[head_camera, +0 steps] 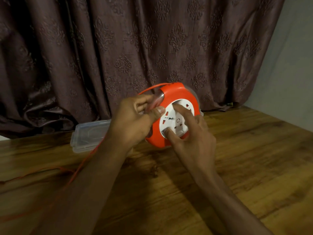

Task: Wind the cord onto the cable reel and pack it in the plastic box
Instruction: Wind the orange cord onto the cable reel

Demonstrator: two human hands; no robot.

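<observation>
An orange cable reel [176,94] with a round white socket face [177,119] is held upright just above the wooden table [237,167]. My left hand [135,122] grips its left rim, thumb on the white face. My right hand [194,138] has its fingers spread on the socket face, with thumb and forefinger pressed into it. A thin orange cord [81,165] leaves the top of the reel, arcs over my left hand, and trails down behind my left forearm across the table to the left. A clear plastic box [86,134] lies on the table behind my left wrist.
A dark patterned curtain [118,48] hangs right behind the table's far edge. A grey wall [291,65] stands at the right. More loose cord [25,175] runs along the table's left side toward the frame edge.
</observation>
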